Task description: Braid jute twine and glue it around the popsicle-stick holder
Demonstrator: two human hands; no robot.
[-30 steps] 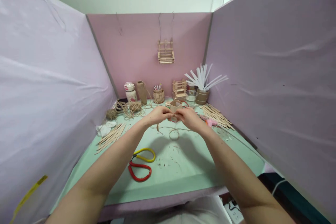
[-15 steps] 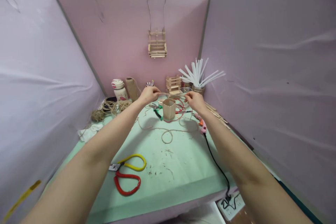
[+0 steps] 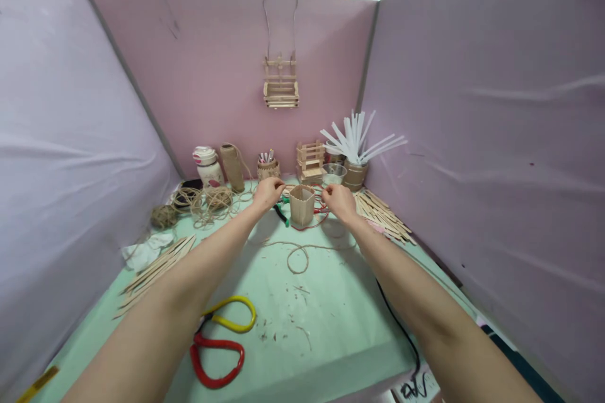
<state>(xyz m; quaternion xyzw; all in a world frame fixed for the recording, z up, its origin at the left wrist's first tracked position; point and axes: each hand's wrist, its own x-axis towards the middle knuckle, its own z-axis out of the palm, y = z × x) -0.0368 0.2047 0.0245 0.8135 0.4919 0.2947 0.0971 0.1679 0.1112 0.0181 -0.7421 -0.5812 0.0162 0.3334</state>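
Observation:
My left hand [image 3: 268, 195] pinches a length of jute twine just left of a small stick-walled box [image 3: 301, 206]. On the other side of the box, my right hand [image 3: 340, 201] has thumb and fingers closed on the twine too. The strand runs between the hands near the box's top rim; whether it touches the box I cannot tell. Slack jute twine [image 3: 297, 272] curls in a loop on the green cloth in front. Green-and-black pliers [image 3: 282, 216] lie by the box, partly hidden, with a red cord [image 3: 324, 219] around it.
Scissors [image 3: 221, 344] with yellow and red handles lie near the front. Bundled twine [image 3: 189, 200], a bottle [image 3: 208, 169] and sticks [image 3: 158, 269] are at left. More sticks [image 3: 385, 217] and a pot of white strips [image 3: 355, 176] stand right. A black cable [image 3: 399, 321] crosses the right edge.
Both hands have come down with the twine, from above the box to beside its upper part. The view has shifted slightly, showing more sticks on both sides.

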